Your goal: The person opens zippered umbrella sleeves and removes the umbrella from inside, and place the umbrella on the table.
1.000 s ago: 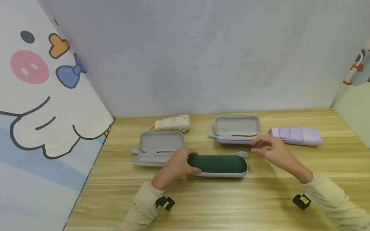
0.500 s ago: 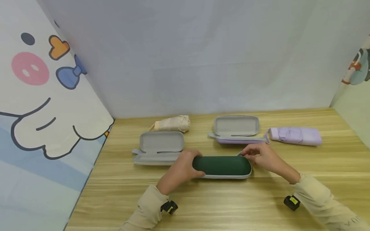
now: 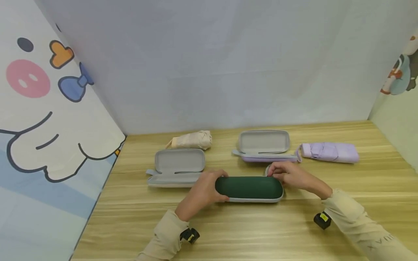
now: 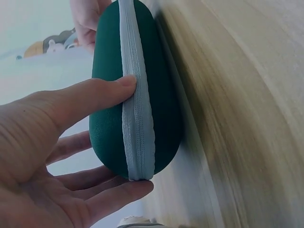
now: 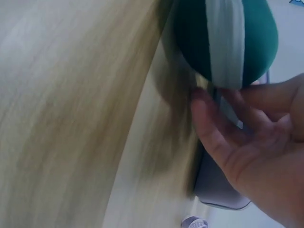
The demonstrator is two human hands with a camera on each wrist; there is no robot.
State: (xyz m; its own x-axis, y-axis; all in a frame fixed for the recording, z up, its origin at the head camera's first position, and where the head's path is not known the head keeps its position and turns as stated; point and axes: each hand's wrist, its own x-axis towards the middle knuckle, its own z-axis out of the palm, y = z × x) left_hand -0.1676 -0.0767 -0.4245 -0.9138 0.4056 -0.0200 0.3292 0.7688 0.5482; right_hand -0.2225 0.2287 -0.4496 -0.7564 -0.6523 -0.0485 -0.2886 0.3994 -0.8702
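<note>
A green zip case with a pale grey zipper band lies closed at the middle of the table. My left hand grips its left end, thumb on the front of the band and fingers behind. In the left wrist view the thumb presses the zipper and the fingers curve round the rounded end. At the back right corner, my right hand pinches the small grey strap. In the right wrist view its fingers are bent close to the case's end, with the strap mostly hidden.
An open cream case with grey lining lies behind the left hand, an open lilac case behind the green one. A folded beige umbrella and a folded lilac umbrella lie at the back, before a pale cloth wall.
My right hand has come left from beside the green case to its back right corner and taken hold of the strap. The case, still in my left hand, has shifted slightly right.
</note>
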